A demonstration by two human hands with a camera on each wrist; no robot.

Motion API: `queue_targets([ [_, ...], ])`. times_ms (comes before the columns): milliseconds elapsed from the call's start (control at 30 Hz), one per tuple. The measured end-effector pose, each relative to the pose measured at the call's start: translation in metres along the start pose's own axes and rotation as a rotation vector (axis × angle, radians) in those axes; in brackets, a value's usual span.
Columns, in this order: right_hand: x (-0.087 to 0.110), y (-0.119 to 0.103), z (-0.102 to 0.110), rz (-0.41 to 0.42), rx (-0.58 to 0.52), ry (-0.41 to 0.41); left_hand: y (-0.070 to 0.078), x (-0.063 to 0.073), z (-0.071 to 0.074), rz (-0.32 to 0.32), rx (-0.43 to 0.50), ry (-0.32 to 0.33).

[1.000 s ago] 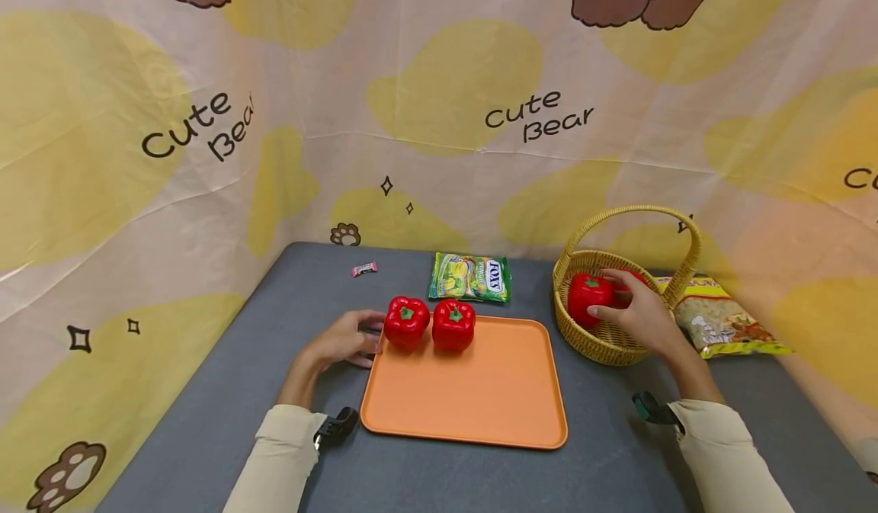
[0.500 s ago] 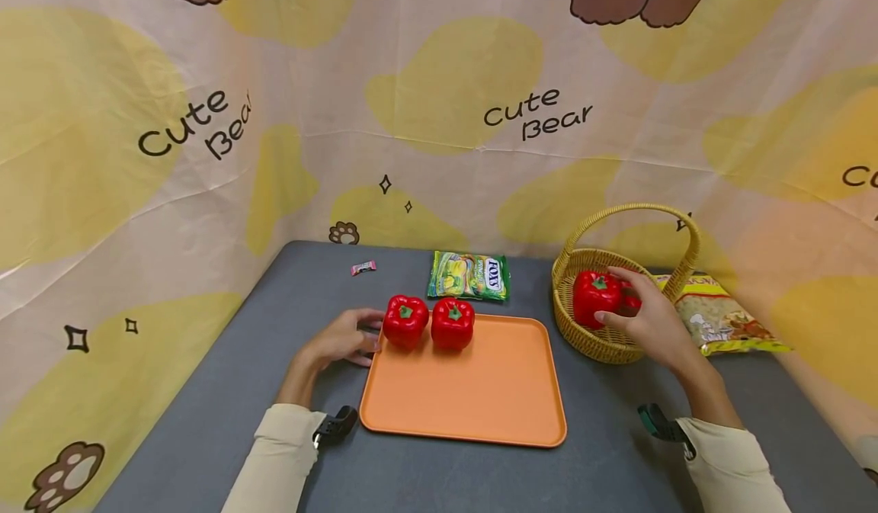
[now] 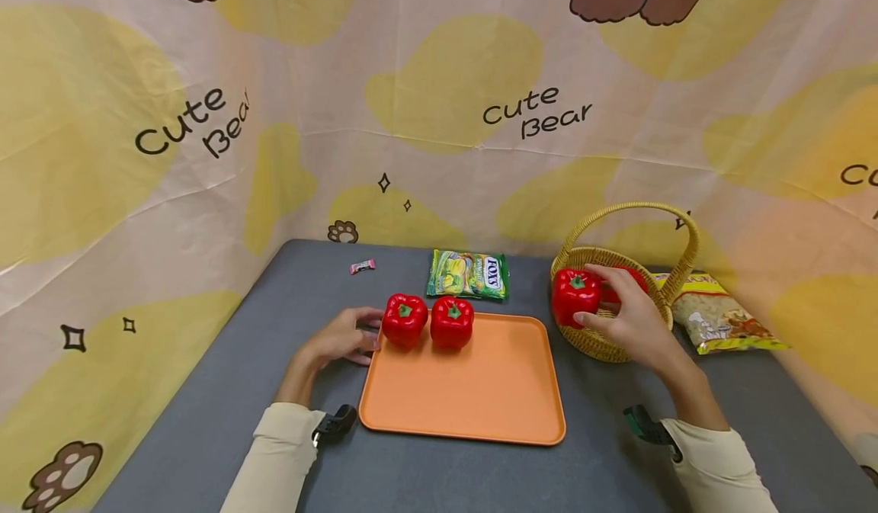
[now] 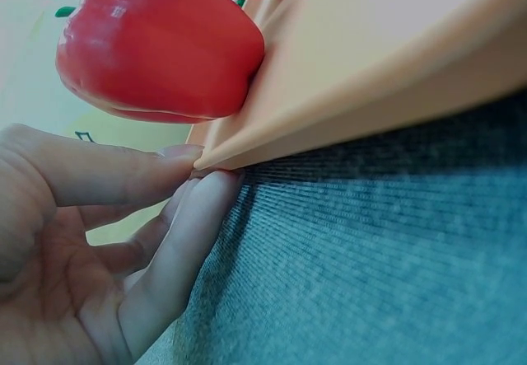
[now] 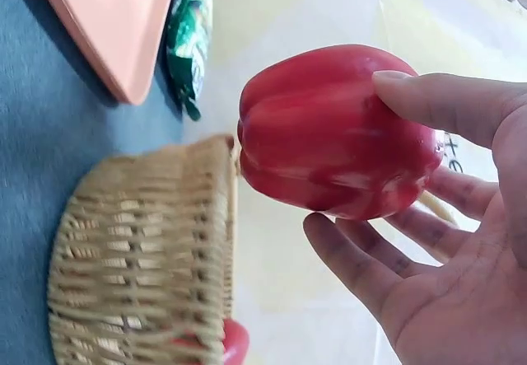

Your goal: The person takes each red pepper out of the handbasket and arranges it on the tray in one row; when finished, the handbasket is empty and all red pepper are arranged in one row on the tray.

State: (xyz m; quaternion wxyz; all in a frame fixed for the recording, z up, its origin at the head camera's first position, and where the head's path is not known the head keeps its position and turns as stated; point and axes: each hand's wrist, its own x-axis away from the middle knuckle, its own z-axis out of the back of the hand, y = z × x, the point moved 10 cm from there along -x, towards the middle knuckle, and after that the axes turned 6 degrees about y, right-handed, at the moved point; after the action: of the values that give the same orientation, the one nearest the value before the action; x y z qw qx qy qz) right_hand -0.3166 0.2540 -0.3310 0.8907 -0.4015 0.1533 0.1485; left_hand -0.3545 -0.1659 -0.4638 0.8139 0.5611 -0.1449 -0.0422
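The right hand (image 3: 634, 316) grips a pepper (image 3: 573, 299), now lifted free at the basket's (image 3: 598, 347) nine o'clock; left hand (image 3: 341, 338) pinches tray (image 3: 473, 391).

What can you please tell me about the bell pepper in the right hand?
The bell pepper is glossy red, blocky and lobed, perhaps plastic, with a green stem. The right hand holds it upright between thumb and fingers, over the left side of the wicker basket; whether they touch is unclear.

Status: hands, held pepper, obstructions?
Left hand pinching edge of orange tray. Right hand holding red bell pepper above rim of wicker basket. No obstruction visible toward tray.
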Motion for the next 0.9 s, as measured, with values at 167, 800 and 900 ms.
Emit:
queue_targets([
  [167, -0.004, -0.002, -0.014, 0.005, 0.009, -0.016, 0.0, 0.0, -0.001, 0.001, 0.007, -0.005],
  [800, -0.014, -0.01, -0.072, -0.026, -0.089, -0.108, -0.001, -0.001, 0.0, -0.004, 0.003, -0.01],
  [900, -0.014, -0.011, -0.079, -0.025, -0.078, -0.115, 0.0, -0.001, 0.0, -0.006, 0.004, -0.008],
])
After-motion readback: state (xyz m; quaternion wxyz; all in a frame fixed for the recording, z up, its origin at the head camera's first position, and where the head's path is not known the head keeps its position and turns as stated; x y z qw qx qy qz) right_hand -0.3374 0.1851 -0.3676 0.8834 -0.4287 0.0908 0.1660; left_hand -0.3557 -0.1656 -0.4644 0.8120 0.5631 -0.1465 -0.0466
